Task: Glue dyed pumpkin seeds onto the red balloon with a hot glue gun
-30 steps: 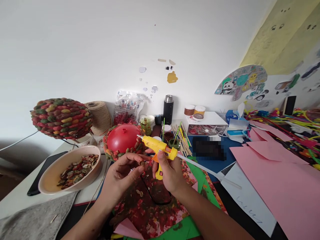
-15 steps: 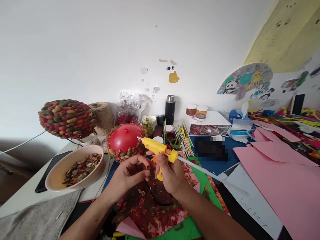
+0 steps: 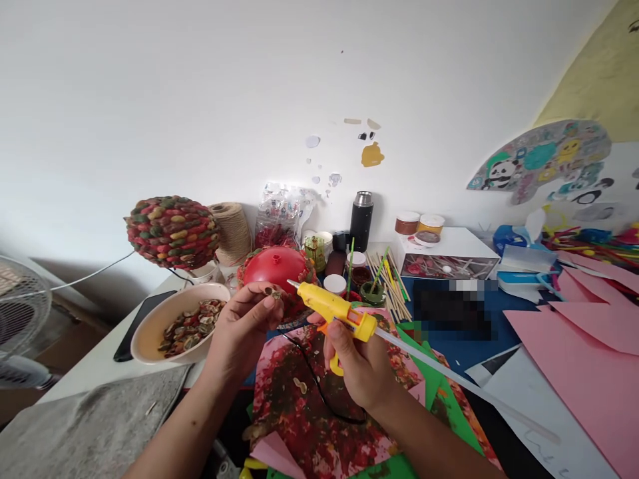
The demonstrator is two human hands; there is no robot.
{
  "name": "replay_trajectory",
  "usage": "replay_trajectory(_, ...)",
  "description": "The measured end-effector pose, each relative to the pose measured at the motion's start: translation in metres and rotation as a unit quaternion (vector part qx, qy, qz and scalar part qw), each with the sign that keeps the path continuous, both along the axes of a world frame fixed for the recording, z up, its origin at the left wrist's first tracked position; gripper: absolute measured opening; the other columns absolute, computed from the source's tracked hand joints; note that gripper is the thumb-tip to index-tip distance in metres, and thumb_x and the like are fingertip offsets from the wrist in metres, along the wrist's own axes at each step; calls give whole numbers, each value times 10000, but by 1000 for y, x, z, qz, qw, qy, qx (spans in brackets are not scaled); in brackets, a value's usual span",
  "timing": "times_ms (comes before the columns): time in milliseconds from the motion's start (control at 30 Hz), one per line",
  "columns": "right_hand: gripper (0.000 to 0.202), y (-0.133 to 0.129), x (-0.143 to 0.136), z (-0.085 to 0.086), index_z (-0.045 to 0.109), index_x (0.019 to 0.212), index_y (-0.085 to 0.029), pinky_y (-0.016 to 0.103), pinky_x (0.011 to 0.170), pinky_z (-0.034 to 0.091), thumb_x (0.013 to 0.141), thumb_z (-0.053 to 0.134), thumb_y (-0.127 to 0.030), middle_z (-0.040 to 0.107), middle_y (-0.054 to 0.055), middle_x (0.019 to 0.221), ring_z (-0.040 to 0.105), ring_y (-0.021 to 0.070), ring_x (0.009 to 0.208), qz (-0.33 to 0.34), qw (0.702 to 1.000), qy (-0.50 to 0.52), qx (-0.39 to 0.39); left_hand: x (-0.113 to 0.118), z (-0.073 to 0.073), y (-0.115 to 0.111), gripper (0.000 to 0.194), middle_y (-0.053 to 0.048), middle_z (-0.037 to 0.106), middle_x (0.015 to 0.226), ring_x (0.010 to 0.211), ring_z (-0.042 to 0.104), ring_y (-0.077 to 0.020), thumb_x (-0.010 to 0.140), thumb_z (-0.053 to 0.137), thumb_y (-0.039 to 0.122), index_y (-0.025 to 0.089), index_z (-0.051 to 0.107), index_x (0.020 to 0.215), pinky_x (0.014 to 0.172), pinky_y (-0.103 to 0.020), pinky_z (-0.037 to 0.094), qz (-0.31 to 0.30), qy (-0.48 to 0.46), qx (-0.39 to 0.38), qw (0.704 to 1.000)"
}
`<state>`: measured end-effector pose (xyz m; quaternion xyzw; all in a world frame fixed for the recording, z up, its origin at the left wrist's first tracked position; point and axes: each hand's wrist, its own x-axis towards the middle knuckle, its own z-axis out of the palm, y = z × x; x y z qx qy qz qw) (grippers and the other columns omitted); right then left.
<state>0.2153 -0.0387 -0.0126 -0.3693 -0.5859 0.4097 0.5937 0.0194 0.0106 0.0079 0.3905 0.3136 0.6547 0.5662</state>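
Between the thumb and fingertips of my left hand [image 3: 244,322] is a small brown peanut shell [image 3: 273,293]. My right hand [image 3: 354,356] grips a yellow hot glue gun [image 3: 327,306] by its handle, nozzle pointing left toward the shell but apart from it. A long clear glue stick [image 3: 434,359] sticks out of the gun's back. Behind my hands sits a red balloon [image 3: 276,269] ringed with painted peanut shells, partly hidden by my left hand. Paint-stained paper [image 3: 344,426] lies below, with a loose shell [image 3: 300,386] and a black cord [image 3: 319,389] on it.
A bowl [image 3: 144,332] of painted shells stands left, below a shell-covered ball [image 3: 172,233] and twine spool [image 3: 232,233]. Paint jars [image 3: 334,285], wooden sticks [image 3: 392,286], a black thermos [image 3: 361,223] and a white box [image 3: 449,249] line the back. Pink paper [image 3: 574,386] lies right.
The view has swung left, bringing a fan into sight. My left hand has turned and drawn away from the glue gun with the peanut shell, now further left of the nozzle.
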Motion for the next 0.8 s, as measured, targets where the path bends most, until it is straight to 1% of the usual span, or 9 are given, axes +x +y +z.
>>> replay_trajectory(100, 725, -1, -1, 0, 842, 984, -167, 284, 491, 488, 1050, 589, -843, 580, -4, 589, 538, 158, 503, 1, 1000, -6, 3, 0, 1, 0, 397, 7, 713, 623, 564, 621, -112, 598, 1124, 376, 218, 875, 864, 531, -181, 508, 25, 18, 18, 999)
replay_trajectory(200, 726, -1, -2, 0, 767, 829, -180, 274, 482, 464, 1051, 577, -845, 565, -3, 587, 526, 148, 502, 3, 1000, -17, 1, -1, 0, -2, 405, -2, 742, 659, 578, 635, -111, 611, 1119, 397, 208, 865, 863, 556, -185, 531, 55, 54, 26, 997)
replay_trajectory(267, 727, -1, -3, 1, 723, 780, -187, 270, 479, 449, 1049, 575, -846, 549, -8, 578, 520, 144, 500, -2, 1000, -30, -1, -1, -1, -4, 411, -5, 759, 692, 602, 651, -113, 615, 1117, 401, 201, 860, 864, 576, -187, 551, 71, 79, 25, 994)
replay_trajectory(433, 723, -2, -4, 4, 777, 865, -184, 274, 475, 457, 1074, 534, -832, 541, -15, 562, 518, 153, 489, -2, 998, -58, 16, -2, -3, -6, 404, -4, 774, 730, 624, 671, -115, 664, 1098, 413, 203, 852, 905, 593, -186, 577, 68, 100, 33, 992)
replay_trajectory(500, 731, -3, -4, 5, 778, 841, -193, 277, 481, 464, 1088, 506, -825, 541, -12, 549, 527, 159, 491, -14, 997, -74, 32, -2, -3, -6, 404, -2, 773, 730, 624, 672, -113, 677, 1093, 413, 204, 846, 919, 595, -183, 582, 64, 97, 37, 992)
replay_trajectory(600, 728, -4, -4, 6, 741, 786, -206, 282, 479, 464, 1094, 496, -819, 537, -11, 540, 520, 159, 478, -25, 995, -87, 37, -2, -3, -6, 402, -2, 773, 739, 628, 680, -115, 678, 1094, 402, 200, 834, 909, 594, -187, 593, 63, 96, 38, 993)
replay_trajectory(800, 727, -2, -4, 9, 712, 793, -212, 280, 485, 458, 1110, 460, -815, 557, -12, 550, 528, 157, 483, -34, 993, -101, 59, -2, -2, -7, 378, -5, 792, 775, 653, 707, -119, 702, 1084, 387, 198, 831, 910, 616, -188, 619, 62, 106, 43, 991)
